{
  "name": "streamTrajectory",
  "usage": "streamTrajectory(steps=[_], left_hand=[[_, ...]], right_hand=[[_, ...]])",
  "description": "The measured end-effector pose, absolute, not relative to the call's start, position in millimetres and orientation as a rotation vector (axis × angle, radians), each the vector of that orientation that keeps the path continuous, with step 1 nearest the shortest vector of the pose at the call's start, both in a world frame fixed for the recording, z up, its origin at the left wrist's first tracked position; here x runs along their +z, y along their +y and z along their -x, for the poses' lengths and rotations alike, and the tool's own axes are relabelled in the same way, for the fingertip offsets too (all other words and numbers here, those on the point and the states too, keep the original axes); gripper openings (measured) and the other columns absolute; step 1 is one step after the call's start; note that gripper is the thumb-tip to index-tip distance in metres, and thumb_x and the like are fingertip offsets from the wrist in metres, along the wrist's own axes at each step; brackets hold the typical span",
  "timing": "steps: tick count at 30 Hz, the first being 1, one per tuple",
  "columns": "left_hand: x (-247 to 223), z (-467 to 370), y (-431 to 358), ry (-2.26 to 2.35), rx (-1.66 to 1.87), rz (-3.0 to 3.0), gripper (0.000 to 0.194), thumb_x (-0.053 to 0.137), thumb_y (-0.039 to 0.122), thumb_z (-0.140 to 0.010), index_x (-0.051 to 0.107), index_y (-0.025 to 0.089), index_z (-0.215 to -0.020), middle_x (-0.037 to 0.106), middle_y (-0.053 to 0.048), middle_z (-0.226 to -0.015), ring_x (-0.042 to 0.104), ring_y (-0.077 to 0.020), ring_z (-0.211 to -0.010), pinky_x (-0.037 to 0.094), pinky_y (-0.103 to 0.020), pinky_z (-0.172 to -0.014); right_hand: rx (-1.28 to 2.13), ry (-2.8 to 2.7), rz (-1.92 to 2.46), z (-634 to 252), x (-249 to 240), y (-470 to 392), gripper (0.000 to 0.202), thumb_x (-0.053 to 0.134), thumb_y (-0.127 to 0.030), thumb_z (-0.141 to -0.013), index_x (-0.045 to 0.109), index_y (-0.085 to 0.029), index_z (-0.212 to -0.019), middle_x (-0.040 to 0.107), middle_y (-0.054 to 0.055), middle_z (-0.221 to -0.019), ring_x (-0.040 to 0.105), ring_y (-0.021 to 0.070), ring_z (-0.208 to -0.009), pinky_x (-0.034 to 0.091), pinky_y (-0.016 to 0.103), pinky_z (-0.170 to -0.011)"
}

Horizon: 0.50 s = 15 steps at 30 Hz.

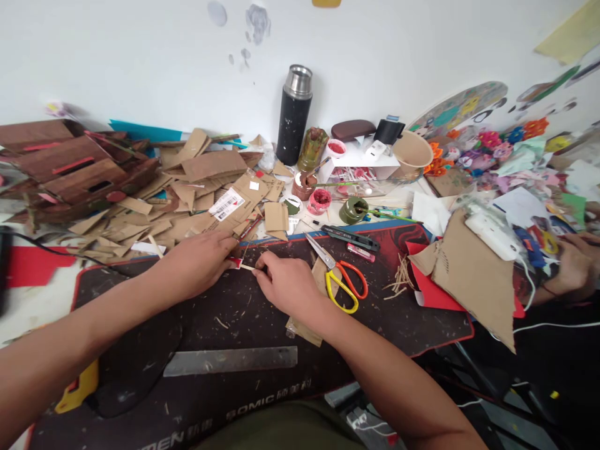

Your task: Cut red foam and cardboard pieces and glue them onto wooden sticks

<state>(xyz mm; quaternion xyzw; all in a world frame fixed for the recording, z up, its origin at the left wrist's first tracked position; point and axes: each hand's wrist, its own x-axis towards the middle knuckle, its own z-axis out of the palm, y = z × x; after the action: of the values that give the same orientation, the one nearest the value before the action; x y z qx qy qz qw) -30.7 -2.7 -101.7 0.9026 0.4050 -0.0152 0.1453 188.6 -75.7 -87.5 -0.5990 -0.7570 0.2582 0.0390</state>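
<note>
Over the dark mat [225, 319], my left hand [206, 259] and right hand [288, 281] are nearly closed, pinching a thin pale stick [248, 267] between them; it bridges my fingertips, with the scissors [335, 272] just beside my right hand.

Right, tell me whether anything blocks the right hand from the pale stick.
Nothing visible does: the right hand's fingers are already at one end of the pale stick. At the other end, the left hand holds a small red piece.
</note>
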Motion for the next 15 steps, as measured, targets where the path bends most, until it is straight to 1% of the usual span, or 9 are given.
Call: streamTrajectory(steps=[6, 11, 15], left_hand=[[-101.9, 31.7, -2.5, 1.177, 0.013, -2.552, 0.018, 0.056, 0.022, -0.089, 0.072, 0.023, -0.095, 0.075, -0.015, -0.103, 0.074, -0.0388, -0.099, 0.056, -0.048, -0.084], [-97.7, 30.6, 2.6, 1.206, -0.109, -2.48, 0.015, 0.058, 0.025, -0.09, 0.072, 0.024, -0.095, 0.077, -0.014, -0.098, 0.075, -0.038, -0.09, 0.054, -0.045, -0.075], [-95.1, 29.4, 8.4, 1.214, -0.169, -2.397, 0.012, 0.062, 0.029, -0.089, 0.071, 0.025, -0.095, 0.079, -0.013, -0.098, 0.075, -0.0362, -0.087, 0.052, -0.043, -0.073]], right_hand=[[0.8, -2.317, 1.835, -188.9, -86.2, -75.9, 0.017, 0.062, -0.033, -0.111, 0.072, -0.022, -0.119, 0.085, 0.005, -0.101, 0.079, 0.0251, -0.089, 0.044, 0.033, -0.073], [0.796, -2.326, 1.837, -188.7, -85.5, -76.0, 0.018, 0.061, -0.033, -0.111, 0.072, -0.022, -0.119, 0.085, 0.005, -0.102, 0.08, 0.0254, -0.089, 0.044, 0.033, -0.072], [0.79, -2.332, 1.845, -188.5, -86.6, -76.5, 0.019, 0.06, -0.034, -0.112, 0.072, -0.022, -0.12, 0.085, 0.005, -0.102, 0.08, 0.0248, -0.088, 0.044, 0.033, -0.073]])
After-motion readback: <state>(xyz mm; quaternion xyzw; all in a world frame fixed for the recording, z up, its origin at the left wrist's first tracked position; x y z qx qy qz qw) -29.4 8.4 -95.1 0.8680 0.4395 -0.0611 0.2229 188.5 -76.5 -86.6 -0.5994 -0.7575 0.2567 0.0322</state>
